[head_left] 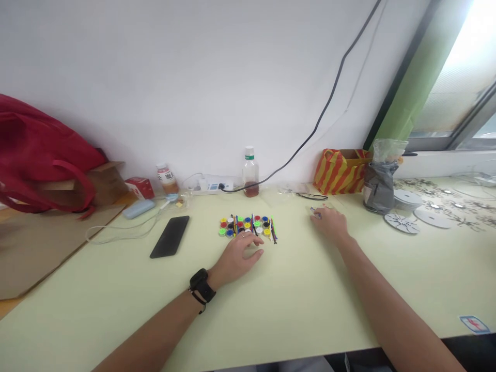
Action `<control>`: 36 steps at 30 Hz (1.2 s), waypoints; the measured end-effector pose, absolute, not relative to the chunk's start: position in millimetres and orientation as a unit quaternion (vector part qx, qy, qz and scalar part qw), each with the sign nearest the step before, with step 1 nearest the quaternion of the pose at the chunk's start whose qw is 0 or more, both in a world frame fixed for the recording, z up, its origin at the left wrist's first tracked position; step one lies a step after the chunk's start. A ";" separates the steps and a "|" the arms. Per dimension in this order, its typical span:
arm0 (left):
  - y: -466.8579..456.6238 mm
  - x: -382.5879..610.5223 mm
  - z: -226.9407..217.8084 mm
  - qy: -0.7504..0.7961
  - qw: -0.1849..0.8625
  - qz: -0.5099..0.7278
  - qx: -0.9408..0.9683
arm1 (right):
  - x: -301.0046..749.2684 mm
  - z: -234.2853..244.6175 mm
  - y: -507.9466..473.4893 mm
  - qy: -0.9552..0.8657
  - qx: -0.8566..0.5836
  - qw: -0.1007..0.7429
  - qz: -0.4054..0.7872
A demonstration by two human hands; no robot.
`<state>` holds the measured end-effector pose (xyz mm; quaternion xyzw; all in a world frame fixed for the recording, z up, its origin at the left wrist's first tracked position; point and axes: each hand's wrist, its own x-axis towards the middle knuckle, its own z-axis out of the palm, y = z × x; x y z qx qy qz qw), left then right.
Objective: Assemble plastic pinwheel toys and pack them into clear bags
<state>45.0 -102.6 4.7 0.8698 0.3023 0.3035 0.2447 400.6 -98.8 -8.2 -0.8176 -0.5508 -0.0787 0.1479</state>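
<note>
On the worktop [294,299] I see the left hand [237,257] half-open, seemingly empty, and the right hand [330,223] curled, its grip unclear to me. Coloured discs [247,226] sit rowed by the left fingers, presumably for easy reach; a small bluish piece [313,209] is at the right fingertips.

You look from a single head-worn camera, set above the near edge of the pale green table [294,310] and facing forward and down, with the white wall [194,77] ahead. Your left hand [237,257] and right hand [329,223] lie mid-frame, farther off than your forearms [391,294]; the wide view reaches from the red bag [42,134] at left to the window [461,88] at right.
</note>
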 end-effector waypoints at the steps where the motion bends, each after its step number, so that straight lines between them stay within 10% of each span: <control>1: -102.5 44.8 5.2 0.295 0.227 0.303 0.877 | 399.2 -7.6 -98.3 -0.547 -0.820 0.152 -0.078; 36: -90.9 41.2 -5.9 0.317 0.123 0.250 0.907 | 291.8 -9.8 -115.7 -0.775 -0.558 0.270 0.121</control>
